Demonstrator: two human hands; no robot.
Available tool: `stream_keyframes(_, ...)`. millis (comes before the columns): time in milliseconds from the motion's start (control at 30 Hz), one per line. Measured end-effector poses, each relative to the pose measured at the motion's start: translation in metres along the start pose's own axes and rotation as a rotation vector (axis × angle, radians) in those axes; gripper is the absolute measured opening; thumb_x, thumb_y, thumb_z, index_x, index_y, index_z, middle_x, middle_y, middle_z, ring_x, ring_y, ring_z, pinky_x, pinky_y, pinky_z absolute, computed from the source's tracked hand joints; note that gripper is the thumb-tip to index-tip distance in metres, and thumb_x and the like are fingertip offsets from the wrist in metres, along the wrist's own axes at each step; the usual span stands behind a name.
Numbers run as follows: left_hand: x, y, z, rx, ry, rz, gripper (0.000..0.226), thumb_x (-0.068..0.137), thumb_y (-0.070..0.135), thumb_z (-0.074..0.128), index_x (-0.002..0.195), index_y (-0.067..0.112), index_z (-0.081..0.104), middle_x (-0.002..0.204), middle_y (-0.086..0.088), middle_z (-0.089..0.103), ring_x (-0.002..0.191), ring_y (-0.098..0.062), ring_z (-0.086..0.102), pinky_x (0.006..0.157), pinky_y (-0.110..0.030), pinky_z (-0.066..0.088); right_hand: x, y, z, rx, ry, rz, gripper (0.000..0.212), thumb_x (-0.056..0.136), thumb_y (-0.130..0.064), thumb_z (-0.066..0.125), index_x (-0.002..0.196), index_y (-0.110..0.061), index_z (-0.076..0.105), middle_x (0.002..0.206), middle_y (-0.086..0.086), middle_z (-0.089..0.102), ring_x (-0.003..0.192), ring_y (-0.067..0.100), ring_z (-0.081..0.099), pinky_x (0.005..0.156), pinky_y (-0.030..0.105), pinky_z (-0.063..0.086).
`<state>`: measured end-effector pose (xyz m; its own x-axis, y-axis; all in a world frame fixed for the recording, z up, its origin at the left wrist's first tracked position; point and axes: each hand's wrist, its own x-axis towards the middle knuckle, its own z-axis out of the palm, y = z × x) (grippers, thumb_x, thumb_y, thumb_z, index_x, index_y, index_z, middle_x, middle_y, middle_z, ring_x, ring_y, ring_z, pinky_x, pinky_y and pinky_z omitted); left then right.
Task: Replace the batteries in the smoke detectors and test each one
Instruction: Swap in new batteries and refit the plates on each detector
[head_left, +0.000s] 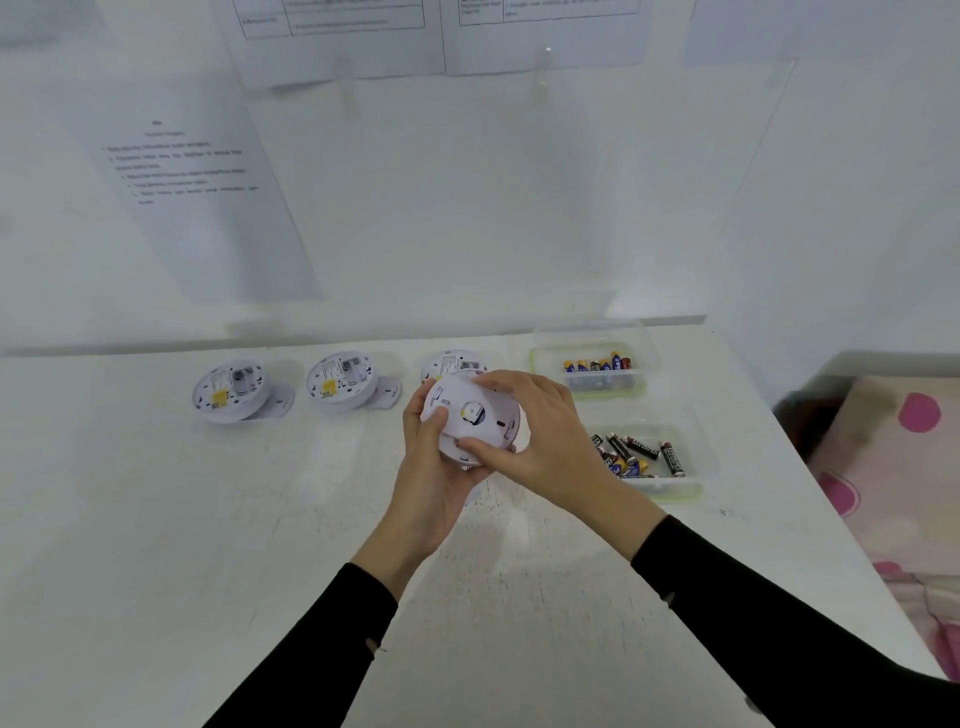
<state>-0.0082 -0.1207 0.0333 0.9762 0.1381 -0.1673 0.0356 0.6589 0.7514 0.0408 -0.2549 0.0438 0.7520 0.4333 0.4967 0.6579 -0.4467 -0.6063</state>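
Observation:
Above the white table (260, 519) I hold a round white smoke detector (475, 415) in both hands, its flat side tilted toward me. My left hand (434, 467) cups it from below, thumb on its face. My right hand (540, 431) grips its rim from the right, fingers over the top and thumb at the lower edge. Three more detectors lie back side up along the far edge: one at the left (231, 389), one in the middle (343, 379), and one (452, 361) partly hidden behind the held detector.
Two clear trays stand to the right: the far tray (592, 387) holds blue-and-yellow batteries, the near tray (670, 486) holds several dark red-and-black batteries. Printed sheets hang on the wall behind. A pink spotted cloth (893, 467) lies past the table's right edge.

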Motion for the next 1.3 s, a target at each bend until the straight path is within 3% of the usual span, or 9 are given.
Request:
stream_keyframes(100,0.001,-0.001,-0.001,-0.003,0.014,0.014,0.031,0.105,0.026,0.041,0.136,0.032,0.046,0.138,-0.009,0.056,0.116,-0.031,0.066,0.090,-0.054,0.056,0.008,0.000,-0.008,0.228,-0.033,0.212,0.053,0.082,-0.045,0.071,0.128,-0.027,0.052,0.128,-0.016,0.054,0.121,0.001,0.047,0.103,0.016,0.035)
stream_keyframes(267,0.003,-0.001,-0.002,0.023,0.010,0.014,0.032,0.105,0.024,0.042,0.136,0.030,0.047,0.138,-0.008,0.055,0.116,-0.033,0.065,0.087,-0.055,0.056,0.028,0.021,-0.024,0.843,-0.284,0.750,0.037,0.094,-0.023,0.061,0.129,-0.010,0.059,0.111,0.005,0.071,0.101,0.018,0.068,0.088,0.031,0.056)
stream_keyframes(533,0.010,0.001,-0.014,0.092,-0.058,-0.019,0.041,0.106,0.021,0.040,0.146,0.027,0.043,0.144,-0.008,0.054,0.125,-0.039,0.058,0.096,-0.062,0.050,0.036,0.032,-0.029,0.966,-0.336,0.841,0.029,0.090,-0.011,0.064,0.118,-0.004,0.065,0.109,0.010,0.072,0.095,0.020,0.069,0.085,0.035,0.058)
stream_keyframes(667,0.014,0.000,-0.020,0.108,-0.033,0.029,0.040,0.107,0.022,0.039,0.146,0.021,0.045,0.144,-0.009,0.055,0.128,-0.038,0.056,0.094,-0.066,0.049,0.038,0.027,-0.032,0.969,-0.387,0.829,0.032,0.089,-0.004,0.065,0.121,-0.004,0.064,0.116,0.012,0.069,0.106,0.025,0.067,0.086,0.035,0.058)
stream_keyframes(767,0.017,0.001,-0.017,0.126,0.028,0.024,0.039,0.105,0.025,0.042,0.144,0.019,0.048,0.139,-0.011,0.059,0.125,-0.038,0.058,0.085,-0.055,0.057,0.038,0.026,-0.031,0.964,-0.380,0.830,0.035,0.088,0.000,0.064,0.123,-0.003,0.062,0.118,0.013,0.068,0.108,0.026,0.066,0.085,0.035,0.058)
stream_keyframes(933,0.021,0.006,-0.020,0.165,0.035,-0.023,0.042,0.103,0.032,0.045,0.142,0.018,0.049,0.139,-0.012,0.059,0.122,-0.037,0.061,0.087,-0.054,0.057,0.040,0.027,-0.027,0.946,-0.358,0.786,0.038,0.087,-0.003,0.067,0.125,-0.005,0.060,0.120,0.013,0.067,0.109,0.026,0.066,0.087,0.035,0.057)
stream_keyframes(1100,0.030,0.039,-0.029,0.105,0.138,-0.312,0.070,0.094,0.066,0.041,0.130,0.009,0.056,0.132,-0.021,0.062,0.111,-0.044,0.065,0.086,-0.049,0.059,0.029,0.018,-0.014,0.539,-0.268,0.247,0.030,0.086,-0.009,0.071,0.113,-0.020,0.066,0.118,-0.006,0.066,0.119,0.008,0.056,0.104,0.030,0.045)
stream_keyframes(1200,0.031,0.053,-0.041,0.222,0.101,-0.254,0.049,0.100,0.048,0.046,0.125,0.008,0.060,0.123,-0.015,0.069,0.105,-0.029,0.071,0.078,-0.039,0.062,0.022,0.014,-0.003,0.326,-0.344,-0.015,0.029,0.085,-0.011,0.072,0.113,-0.015,0.067,0.135,-0.008,0.055,0.134,0.004,0.041,0.111,0.028,0.035)
stream_keyframes(1300,0.032,0.057,-0.065,0.338,0.173,-0.071,0.029,0.102,0.022,0.052,0.129,0.012,0.059,0.127,-0.010,0.068,0.109,-0.021,0.068,0.082,-0.037,0.061,0.026,0.015,-0.001,0.358,-0.307,0.005,0.034,0.088,-0.006,0.067,0.120,-0.016,0.064,0.146,-0.009,0.043,0.138,0.003,0.034,0.112,0.022,0.033)
